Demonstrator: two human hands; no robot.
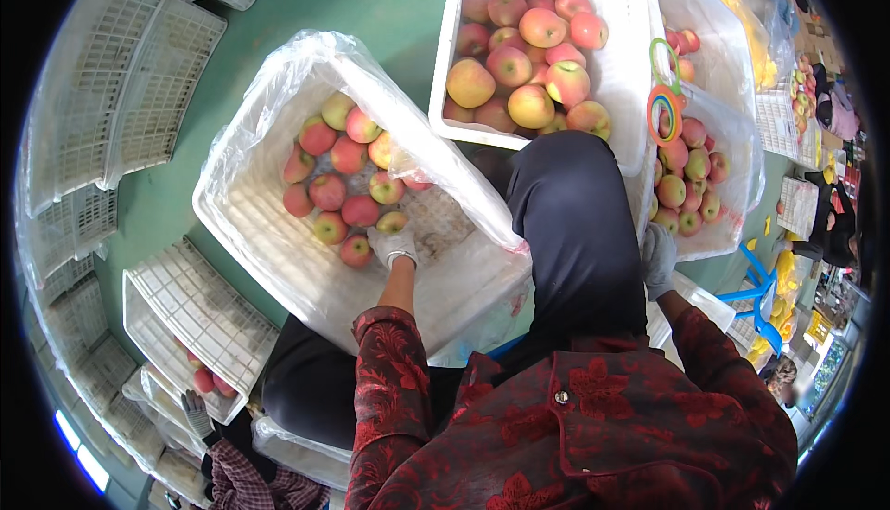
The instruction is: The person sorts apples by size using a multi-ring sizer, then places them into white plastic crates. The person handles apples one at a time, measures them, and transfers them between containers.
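My left hand, in a white glove, is inside a white plastic crate lined with clear film. Its fingers are at a yellow-red apple at the near edge of a single layer of apples; the grip is partly hidden by the glove. My right hand, in a grey-white glove, is low beside my right knee, by the edge of another lined crate of apples; its fingers are partly hidden. A deeper white crate of piled apples stands beyond my knee. Colored sizing rings hang at its right side.
Stacked white crates line the left. A tilted crate stands nearer, beside a co-worker's gloved hand and plaid sleeve. At right are a blue stool frame, yellow packing material and other people farther off.
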